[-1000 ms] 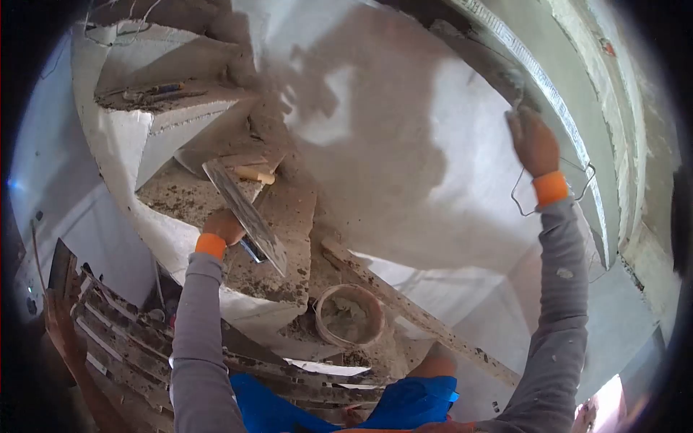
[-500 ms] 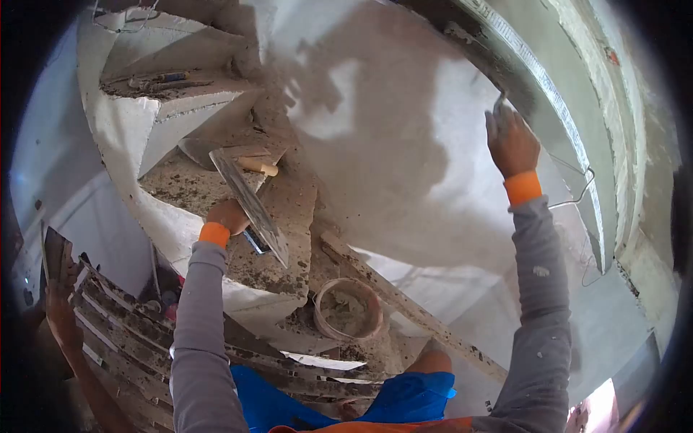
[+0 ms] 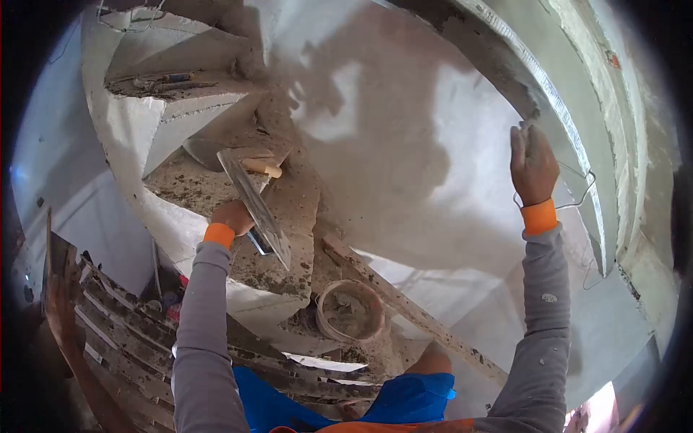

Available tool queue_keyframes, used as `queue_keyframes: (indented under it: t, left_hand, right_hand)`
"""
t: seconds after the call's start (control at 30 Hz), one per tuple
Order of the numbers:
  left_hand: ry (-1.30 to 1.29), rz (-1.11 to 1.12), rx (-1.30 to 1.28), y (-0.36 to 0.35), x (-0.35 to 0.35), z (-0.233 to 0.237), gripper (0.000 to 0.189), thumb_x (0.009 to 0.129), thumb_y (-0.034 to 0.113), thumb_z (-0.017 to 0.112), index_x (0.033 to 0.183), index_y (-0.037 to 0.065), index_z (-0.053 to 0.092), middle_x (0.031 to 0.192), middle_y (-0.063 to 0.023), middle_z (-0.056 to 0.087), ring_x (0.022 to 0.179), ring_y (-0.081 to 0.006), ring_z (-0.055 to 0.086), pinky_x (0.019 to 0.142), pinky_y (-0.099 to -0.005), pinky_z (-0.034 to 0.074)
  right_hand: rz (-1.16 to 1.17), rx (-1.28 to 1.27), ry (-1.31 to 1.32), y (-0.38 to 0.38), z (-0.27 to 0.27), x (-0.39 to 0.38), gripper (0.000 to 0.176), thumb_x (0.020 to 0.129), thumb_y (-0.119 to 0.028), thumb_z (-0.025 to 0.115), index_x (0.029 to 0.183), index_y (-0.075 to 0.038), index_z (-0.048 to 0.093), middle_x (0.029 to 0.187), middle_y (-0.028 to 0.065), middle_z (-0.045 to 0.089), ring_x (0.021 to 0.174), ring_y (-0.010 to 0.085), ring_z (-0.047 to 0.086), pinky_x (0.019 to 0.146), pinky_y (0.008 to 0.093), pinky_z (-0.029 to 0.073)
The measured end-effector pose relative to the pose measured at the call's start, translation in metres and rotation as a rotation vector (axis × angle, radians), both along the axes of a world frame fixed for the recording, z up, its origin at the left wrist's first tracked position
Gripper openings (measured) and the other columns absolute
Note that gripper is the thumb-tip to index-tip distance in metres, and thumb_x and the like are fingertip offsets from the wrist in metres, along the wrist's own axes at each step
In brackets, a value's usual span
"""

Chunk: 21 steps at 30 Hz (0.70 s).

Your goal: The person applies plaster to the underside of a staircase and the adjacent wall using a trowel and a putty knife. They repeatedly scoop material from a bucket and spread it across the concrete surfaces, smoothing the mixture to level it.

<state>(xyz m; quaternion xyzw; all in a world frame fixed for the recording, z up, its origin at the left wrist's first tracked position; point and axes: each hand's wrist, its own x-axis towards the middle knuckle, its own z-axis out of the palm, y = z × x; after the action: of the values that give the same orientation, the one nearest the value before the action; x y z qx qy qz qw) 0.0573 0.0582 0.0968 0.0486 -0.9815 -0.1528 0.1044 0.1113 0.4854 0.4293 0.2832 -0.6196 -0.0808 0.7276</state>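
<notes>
My left hand (image 3: 232, 215) grips the handle of a flat steel plastering trowel (image 3: 256, 209), held tilted above mortar-strewn steps (image 3: 202, 191). My right hand (image 3: 533, 162) is raised against the white plastered wall (image 3: 404, 144) by a grey curved edge (image 3: 548, 94). It holds a small tool with wet plaster; only the tip shows above the fingers. Both arms wear grey sleeves with orange cuffs.
A round bucket (image 3: 351, 312) with mortar sits below between my arms. A dirty wooden plank (image 3: 411, 310) runs diagonally past it. Rough timber slats (image 3: 123, 325) lie lower left. Tools rest on an upper step (image 3: 162, 81). Bent wire (image 3: 577, 191) hangs by my right wrist.
My right hand rose left along the curved edge, then came back down and to the right. My left hand with the trowel stayed nearly in place.
</notes>
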Motion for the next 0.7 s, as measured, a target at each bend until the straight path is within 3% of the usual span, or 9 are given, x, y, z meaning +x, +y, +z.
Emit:
queue_keyframes:
  t: [0.1,0.2,0.3,0.4,0.6,0.7]
  left_hand:
    - [0.045,-0.023,-0.038,-0.004,-0.009,-0.008,0.044,0.093,0.034,0.037,0.127,0.011,0.05,0.133,-0.0138,0.048,0.12,-0.0306,0.047,0.099,-0.0406,0.04]
    - [0.158,-0.067,-0.161,-0.02,-0.035,-0.037,0.042,0.093,0.033,0.038,0.126,0.011,0.051,0.133,-0.0143,0.047,0.12,-0.0313,0.047,0.098,-0.0413,0.042]
    - [0.056,-0.001,0.03,0.012,0.029,0.021,0.042,0.092,0.034,0.038,0.125,0.012,0.052,0.132,-0.0141,0.049,0.117,-0.032,0.049,0.096,-0.0423,0.043]
    - [0.292,-0.069,-0.199,-0.019,-0.028,-0.036,0.043,0.091,0.037,0.039,0.124,0.013,0.053,0.129,-0.0139,0.052,0.114,-0.0325,0.052,0.094,-0.0425,0.045]
    - [0.166,-0.03,-0.045,-0.009,-0.014,-0.02,0.044,0.091,0.039,0.039,0.123,0.013,0.053,0.127,-0.0139,0.053,0.112,-0.0329,0.053,0.092,-0.0427,0.046]
    - [0.038,-0.008,-0.002,0.001,0.003,0.003,0.044,0.091,0.038,0.039,0.123,0.012,0.053,0.127,-0.0139,0.053,0.112,-0.0331,0.053,0.093,-0.0424,0.045]
  right_hand:
    - [-0.033,0.132,-0.013,-0.024,0.006,-0.009,0.026,0.086,-0.034,0.059,0.09,-0.009,0.061,0.077,0.0098,0.063,0.067,0.031,0.062,0.058,0.0402,0.049]
    - [-0.2,0.1,-0.065,-0.052,0.033,-0.01,0.028,0.088,-0.038,0.055,0.092,-0.01,0.061,0.077,0.0112,0.063,0.07,0.0332,0.062,0.06,0.0432,0.049]
    - [-0.06,0.117,-0.053,-0.036,0.046,0.003,0.03,0.089,-0.039,0.053,0.094,-0.011,0.061,0.081,0.0146,0.064,0.072,0.0355,0.061,0.063,0.0447,0.048]
    - [-0.059,0.037,-0.078,-0.011,0.036,0.013,0.032,0.09,-0.038,0.052,0.093,-0.007,0.061,0.081,0.0159,0.063,0.073,0.0359,0.061,0.063,0.0438,0.048]
    - [0.033,-0.001,-0.208,0.031,0.015,0.003,0.028,0.091,-0.031,0.053,0.089,-0.004,0.06,0.082,0.0169,0.062,0.074,0.036,0.06,0.063,0.0438,0.047]
    - [0.068,0.183,-0.021,0.002,0.016,-0.012,0.026,0.091,-0.029,0.053,0.089,-0.004,0.058,0.082,0.018,0.061,0.074,0.0371,0.059,0.062,0.0447,0.046]
